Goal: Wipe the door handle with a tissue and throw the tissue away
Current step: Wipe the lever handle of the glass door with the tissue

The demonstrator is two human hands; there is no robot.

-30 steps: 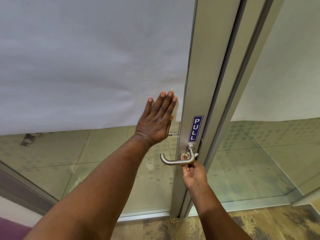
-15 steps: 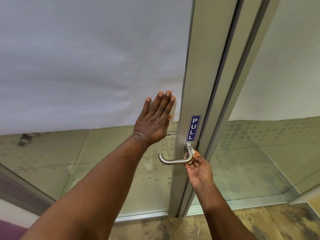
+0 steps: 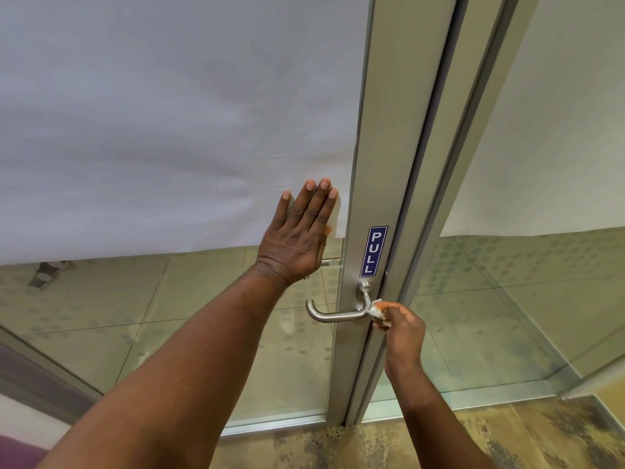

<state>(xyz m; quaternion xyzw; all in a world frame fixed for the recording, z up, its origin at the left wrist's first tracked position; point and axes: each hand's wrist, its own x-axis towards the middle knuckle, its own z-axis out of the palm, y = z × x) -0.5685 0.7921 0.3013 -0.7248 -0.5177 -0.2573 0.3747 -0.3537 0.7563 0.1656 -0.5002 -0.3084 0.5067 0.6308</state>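
A brushed metal lever door handle [image 3: 333, 315] sticks out of the aluminium door frame [image 3: 392, 164], just below a blue PULL sticker [image 3: 373, 251]. My right hand [image 3: 402, 328] grips a small crumpled white tissue [image 3: 376, 312] and presses it against the right bend of the handle, near its base. My left hand [image 3: 301, 236] lies flat on the door glass to the upper left of the handle, fingers spread upward and holding nothing.
The glass door [image 3: 169, 316] has white paper [image 3: 169, 113] covering its upper part. A second glass panel [image 3: 524, 299] stands to the right. Worn brownish floor [image 3: 439, 441] runs along the bottom, and a purple surface [image 3: 17, 451] shows at the lower left.
My right hand with the tissue has shifted from under the middle of the handle to its right bend near the frame. My left hand has stayed flat on the glass.
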